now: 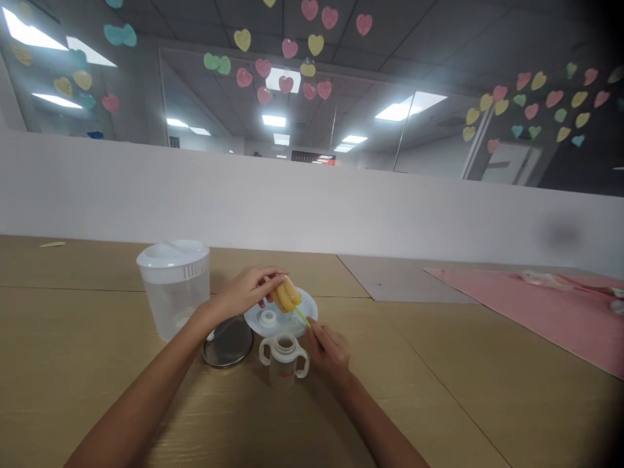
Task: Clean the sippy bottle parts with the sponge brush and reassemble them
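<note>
My left hand (253, 289) holds a yellow object (287, 294), like a small bunch of bananas, above a pale plate (309, 305). In my right hand (331, 351) is a thin green stick (302, 316), its far end at the underside of the yellow object. On the plate lies a white ring-shaped cap (268, 318), with a clear piece beside it. A clear bottle (284, 364) with two white handles and an open top stands upright in front of the plate, just left of my right hand.
A clear bucket with a white lid (173, 286) stands at the left. Beside it, partly under my left forearm, lies a round dark metal tray (228, 342). A pink cloth (536, 312) covers the table's right side, and a white wall (292, 208) rises behind.
</note>
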A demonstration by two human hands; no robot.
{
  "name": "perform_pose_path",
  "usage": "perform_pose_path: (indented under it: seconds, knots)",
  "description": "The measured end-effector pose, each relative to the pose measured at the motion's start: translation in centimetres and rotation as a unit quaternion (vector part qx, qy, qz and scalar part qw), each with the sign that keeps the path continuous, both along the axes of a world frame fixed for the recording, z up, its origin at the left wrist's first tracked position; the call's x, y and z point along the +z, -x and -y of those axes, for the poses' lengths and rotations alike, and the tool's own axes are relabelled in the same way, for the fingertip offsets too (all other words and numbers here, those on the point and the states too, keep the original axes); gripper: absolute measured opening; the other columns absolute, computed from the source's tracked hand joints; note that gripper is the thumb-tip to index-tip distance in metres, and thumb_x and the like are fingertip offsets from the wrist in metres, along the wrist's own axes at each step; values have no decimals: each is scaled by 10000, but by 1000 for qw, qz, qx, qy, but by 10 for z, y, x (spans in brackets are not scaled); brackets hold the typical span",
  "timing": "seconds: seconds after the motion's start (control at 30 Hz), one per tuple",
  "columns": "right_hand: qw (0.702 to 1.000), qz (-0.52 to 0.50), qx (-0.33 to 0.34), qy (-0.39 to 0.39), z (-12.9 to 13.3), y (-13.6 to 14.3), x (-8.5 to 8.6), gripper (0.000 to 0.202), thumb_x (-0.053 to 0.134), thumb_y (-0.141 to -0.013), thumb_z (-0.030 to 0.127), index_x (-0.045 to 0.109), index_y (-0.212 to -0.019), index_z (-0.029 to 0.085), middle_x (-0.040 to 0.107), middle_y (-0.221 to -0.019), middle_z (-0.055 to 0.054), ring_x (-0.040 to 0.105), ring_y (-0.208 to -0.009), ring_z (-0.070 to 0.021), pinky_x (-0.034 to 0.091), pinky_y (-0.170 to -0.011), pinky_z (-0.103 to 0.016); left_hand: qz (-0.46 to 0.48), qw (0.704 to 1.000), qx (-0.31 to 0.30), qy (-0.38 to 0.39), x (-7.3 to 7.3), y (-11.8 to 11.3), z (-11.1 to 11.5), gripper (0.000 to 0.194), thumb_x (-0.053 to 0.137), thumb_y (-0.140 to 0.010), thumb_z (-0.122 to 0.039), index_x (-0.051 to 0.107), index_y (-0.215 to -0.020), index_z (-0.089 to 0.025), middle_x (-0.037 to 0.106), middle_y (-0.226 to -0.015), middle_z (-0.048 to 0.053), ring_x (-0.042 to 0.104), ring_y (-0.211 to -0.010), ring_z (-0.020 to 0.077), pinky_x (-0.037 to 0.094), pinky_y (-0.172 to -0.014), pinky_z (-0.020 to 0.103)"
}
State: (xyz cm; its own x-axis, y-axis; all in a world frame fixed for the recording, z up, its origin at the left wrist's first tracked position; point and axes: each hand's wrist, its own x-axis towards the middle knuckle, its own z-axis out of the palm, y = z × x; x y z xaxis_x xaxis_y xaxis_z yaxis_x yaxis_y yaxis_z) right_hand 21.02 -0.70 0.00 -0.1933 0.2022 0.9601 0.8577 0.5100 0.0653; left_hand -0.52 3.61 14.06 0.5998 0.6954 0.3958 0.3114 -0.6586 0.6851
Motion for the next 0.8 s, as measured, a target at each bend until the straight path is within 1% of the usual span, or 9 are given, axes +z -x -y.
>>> perform_pose_path:
  seconds: [0.13,0.23,0.33,0.43,0.5,0.57,0.67,0.73,0.8]
  knots:
    - [1000,7,-1,-3,-1,0,-3,260,535,-878,131,633,-1117,158,664,-641,-19,588,-520,-102,416,-511,-230,-77,990,91,-79,-2,-5,1,523,274,-920,-539,592,-762,-155,592,-624,13,559,-491,132,381,-494,238]
    - [1000,-10,13,10,-2,0,-5,266,540,-877,152,643,-1121,183,644,-613,-3,578,-503,-88,417,-497,-221,-116,976,144,-115,-4,-8,1,544,232,-928,-532,561,-699,-165,581,-598,16,536,-463,135,326,-485,242]
    - [999,-28,30,25,-2,0,-6,273,548,-873,154,645,-1126,191,651,-634,-5,587,-522,-81,430,-508,-212,-118,978,130,-111,-4,-6,-2,500,279,-917,-537,592,-780,-172,598,-635,16,543,-499,142,340,-501,240]
    - [998,-37,43,33,-1,0,-3,282,533,-881,150,639,-1139,190,669,-666,-19,599,-542,-88,446,-524,-212,-76,994,40,-69,-1,1,-6,453,345,-900,-541,604,-998,-182,636,-756,22,572,-590,147,419,-559,237]
    - [997,-44,49,36,-2,0,-1,278,522,-887,152,642,-1136,182,665,-658,-23,592,-534,-94,449,-522,-214,-41,997,6,-58,2,5,-9,452,374,-897,-522,571,-1125,-186,654,-898,44,593,-679,155,462,-621,244]
    - [997,-49,51,42,-4,-1,1,263,515,-892,156,650,-1118,169,657,-643,-26,584,-526,-98,452,-517,-213,-18,996,27,-82,5,10,-12,450,386,-901,-491,541,-1194,-186,648,-1015,66,607,-800,178,478,-717,272]
    - [996,-63,46,49,-7,-2,2,226,521,-891,158,666,-1064,150,656,-632,-28,580,-519,-103,463,-517,-212,-9,987,95,-133,6,19,-18,455,384,-906,-469,499,-1254,-198,608,-1154,87,590,-961,214,458,-846,327]
    - [994,-88,44,57,-9,-3,2,205,520,-891,163,670,-1029,147,677,-679,-42,605,-557,-115,489,-552,-222,-26,977,128,-166,3,29,-25,461,383,-904,-451,461,-1290,-211,555,-1248,95,563,-1049,229,438,-904,356]
    - [990,-118,46,68,-10,-4,3,193,513,-895,173,671,-1002,147,697,-751,-59,637,-626,-134,514,-601,-240,-82,966,150,-193,-4,41,-35,469,402,-890,-392,420,-1323,-213,502,-1322,104,515,-1147,249,404,-961,388]
